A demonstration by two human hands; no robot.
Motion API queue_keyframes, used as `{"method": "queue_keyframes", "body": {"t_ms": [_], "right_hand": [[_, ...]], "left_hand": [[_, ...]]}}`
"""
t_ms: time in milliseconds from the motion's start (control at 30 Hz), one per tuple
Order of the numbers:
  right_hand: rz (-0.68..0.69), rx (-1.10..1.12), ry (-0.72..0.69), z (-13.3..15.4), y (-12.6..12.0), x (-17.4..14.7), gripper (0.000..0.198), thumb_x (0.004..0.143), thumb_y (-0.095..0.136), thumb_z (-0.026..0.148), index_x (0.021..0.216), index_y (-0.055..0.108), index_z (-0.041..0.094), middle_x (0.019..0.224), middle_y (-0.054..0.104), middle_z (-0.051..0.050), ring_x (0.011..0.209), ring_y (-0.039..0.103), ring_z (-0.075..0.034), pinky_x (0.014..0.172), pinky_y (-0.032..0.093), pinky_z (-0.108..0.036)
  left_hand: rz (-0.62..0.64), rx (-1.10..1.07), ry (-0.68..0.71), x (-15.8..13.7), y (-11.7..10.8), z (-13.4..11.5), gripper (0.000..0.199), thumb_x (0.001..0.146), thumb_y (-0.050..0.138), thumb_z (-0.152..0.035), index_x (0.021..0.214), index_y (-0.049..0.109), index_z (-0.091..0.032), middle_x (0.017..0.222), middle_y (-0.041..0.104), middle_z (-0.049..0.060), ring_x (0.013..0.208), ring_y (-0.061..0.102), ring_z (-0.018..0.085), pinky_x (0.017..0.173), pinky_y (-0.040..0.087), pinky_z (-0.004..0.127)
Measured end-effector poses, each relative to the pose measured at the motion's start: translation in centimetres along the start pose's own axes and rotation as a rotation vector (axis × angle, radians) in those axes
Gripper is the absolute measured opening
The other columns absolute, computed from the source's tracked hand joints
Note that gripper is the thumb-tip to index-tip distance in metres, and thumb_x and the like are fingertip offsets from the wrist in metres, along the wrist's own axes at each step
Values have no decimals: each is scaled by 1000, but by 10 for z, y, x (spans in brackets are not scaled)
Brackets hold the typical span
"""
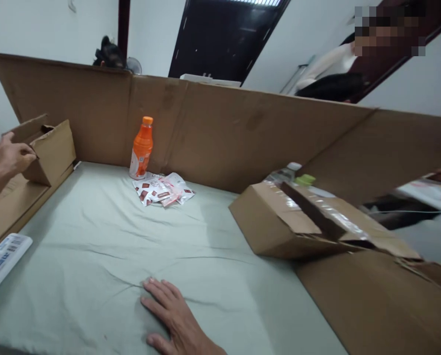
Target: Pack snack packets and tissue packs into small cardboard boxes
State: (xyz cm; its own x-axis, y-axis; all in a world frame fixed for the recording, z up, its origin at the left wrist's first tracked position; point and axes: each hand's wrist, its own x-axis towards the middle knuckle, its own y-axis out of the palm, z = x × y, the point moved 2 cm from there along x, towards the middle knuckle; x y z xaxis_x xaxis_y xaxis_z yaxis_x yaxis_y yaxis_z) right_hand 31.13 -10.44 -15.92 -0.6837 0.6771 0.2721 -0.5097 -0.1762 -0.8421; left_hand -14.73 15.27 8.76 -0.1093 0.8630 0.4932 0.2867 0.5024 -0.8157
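At the far left, my left hand [12,155] pinches the edge of a small open cardboard box [57,150], with thumb and fingers at its upper rim. My right hand [174,318] lies on the pale green cloth [105,236] near the bottom middle, palm down and fingers spread, holding nothing. Beyond it an orange drink bottle [142,150] with an orange cap stands upright. Beside the bottle's base, white and pink snack packets [163,189] lie overlapping.
A tall cardboard wall [220,130] runs along the back. Cardboard boxes [383,291] line the right side, with a clear bottle [289,172] and a green cap [305,180] behind. A white labelled object [6,261] lies at left. People [331,69] are beyond the wall.
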Motion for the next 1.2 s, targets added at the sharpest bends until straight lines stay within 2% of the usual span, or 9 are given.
{"method": "queue_keyframes", "body": {"t_ms": [167,333,533,600,667,733,867,1000,1200], "right_hand": [[-323,232,274,-26,-19,-3,51,96,63,44,145,59,28,156,55,-14,144,51,-31,116,46,-52],[-588,547,486,-46,-67,-2,74,90,70,53,157,44,31,163,45,-14,148,45,-34,109,51,-52],[-602,794,509,-37,-88,-32,97,81,78,62,162,34,30,164,43,-14,148,46,-34,117,44,-51],[-608,788,533,-34,-83,-45,92,84,75,60,161,36,29,163,45,-14,144,51,-33,115,46,-48],[-616,722,546,-32,-78,-56,85,86,74,59,158,42,28,161,47,-14,141,53,-33,111,49,-46],[-577,683,529,-35,-77,-63,77,85,74,58,152,52,28,157,52,-14,139,55,-34,108,52,-45],[-515,672,534,-59,-98,-56,51,85,71,57,123,75,24,135,71,-14,124,66,-34,102,55,-46],[-583,443,729,-119,-136,-6,50,85,63,60,108,77,19,110,79,-14,104,73,-31,94,58,-46],[-511,198,835,-226,-165,126,44,88,67,41,122,69,14,130,71,-15,122,64,-29,107,48,-44]], "left_hand": [[151,-108,275,-92,-7,-41,58,89,47,-68,81,69,-15,150,52,11,148,39,43,123,32,63],[269,-269,524,-192,-9,-119,33,100,51,-42,84,71,-22,161,44,6,148,44,33,121,39,53],[474,-595,624,-249,10,-184,23,102,48,-19,101,71,-24,167,36,6,147,47,29,115,49,40],[451,-719,549,-259,22,-183,35,98,55,-23,132,63,-29,173,22,7,154,36,34,120,43,49],[450,-860,424,-268,38,-172,77,93,66,-36,161,30,-37,176,8,8,158,25,40,124,32,60],[464,-1018,306,-272,58,-157,109,86,76,-52,165,2,-43,177,-1,7,159,18,43,125,22,68],[465,-1240,170,-265,95,-136,124,77,82,-64,163,-6,-48,177,-1,8,159,14,44,124,7,72],[436,-1324,65,-257,122,-135,129,75,85,-63,163,-9,-47,175,11,13,158,21,43,124,15,69],[366,-1145,21,-274,152,-116,139,64,80,-80,165,-8,-40,174,16,12,156,27,46,123,33,64]]}}
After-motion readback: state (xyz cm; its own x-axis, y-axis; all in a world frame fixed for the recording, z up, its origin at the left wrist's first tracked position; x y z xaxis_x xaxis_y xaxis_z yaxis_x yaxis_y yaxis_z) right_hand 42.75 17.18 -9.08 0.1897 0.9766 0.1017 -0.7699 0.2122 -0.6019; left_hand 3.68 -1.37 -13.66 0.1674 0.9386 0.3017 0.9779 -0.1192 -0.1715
